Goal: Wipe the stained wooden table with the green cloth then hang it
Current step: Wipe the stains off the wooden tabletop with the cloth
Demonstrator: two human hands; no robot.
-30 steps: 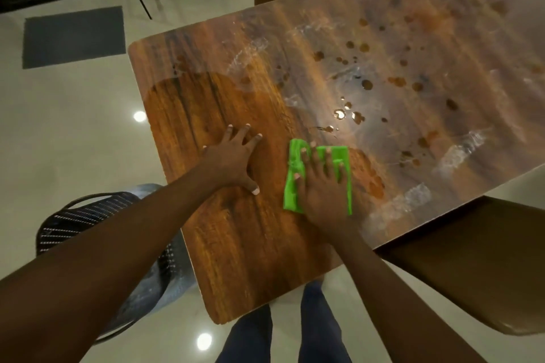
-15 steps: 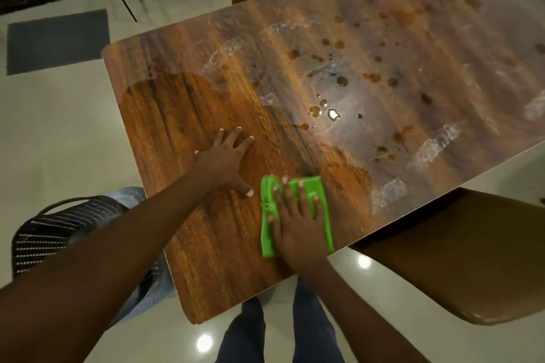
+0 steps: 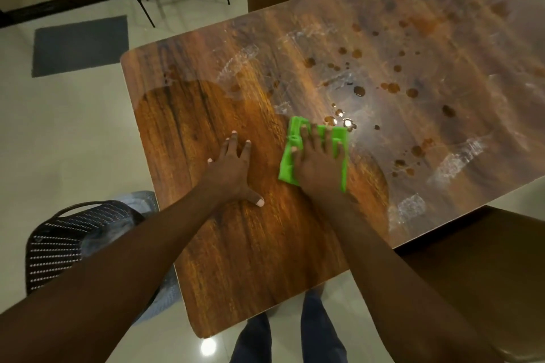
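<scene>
Cloth [image 3: 312, 156] now lies further out on the table [image 3: 236, 259] than half a second ago, when it sat near the near edge; the right hand [image 3: 317, 160] has pushed it forward, so its far edge now touches the wet drops [image 3: 345, 122] at the front of the spill. The hand lies flat on the cloth, fingers spread wide, pressing rather than gripping. The left hand [image 3: 233, 169] stays flat on the bare wood just beside it, fingers splayed, holding nothing, likely as a brace. Near wood around both hands looks darker and clean, while brown spots [image 3: 392, 87] and pale smears [image 3: 457, 160] cover the far and right part. By my reading the wiping is under way with most stains left, and hanging is far off.
</scene>
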